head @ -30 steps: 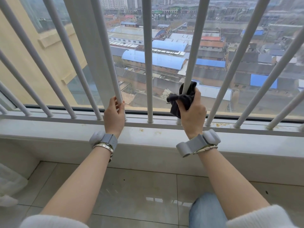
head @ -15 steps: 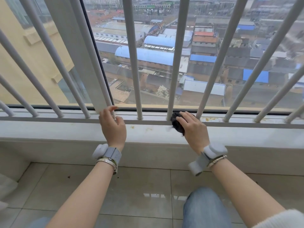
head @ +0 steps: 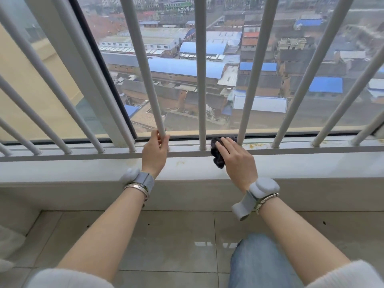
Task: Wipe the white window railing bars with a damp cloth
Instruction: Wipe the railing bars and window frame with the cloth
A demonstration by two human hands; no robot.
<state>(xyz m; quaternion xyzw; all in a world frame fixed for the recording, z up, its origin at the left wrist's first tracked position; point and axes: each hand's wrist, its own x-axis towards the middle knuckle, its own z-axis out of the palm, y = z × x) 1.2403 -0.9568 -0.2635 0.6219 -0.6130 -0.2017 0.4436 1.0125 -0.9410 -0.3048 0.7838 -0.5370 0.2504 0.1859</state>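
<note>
Now the right hand [head: 236, 161] has slid down from mid-bar and presses the dark damp cloth [head: 217, 156] under nearly straight fingers against the bottom rail [head: 83, 155], between two white bars. The left hand [head: 154, 151] still grips a neighbouring bar [head: 145, 75], fingers curled. That bar's downstroke looks finished.

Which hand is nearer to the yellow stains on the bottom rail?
Right. The right hand presses the dark cloth just left of the yellow stains; the left hand grips a bar farther left.
</note>
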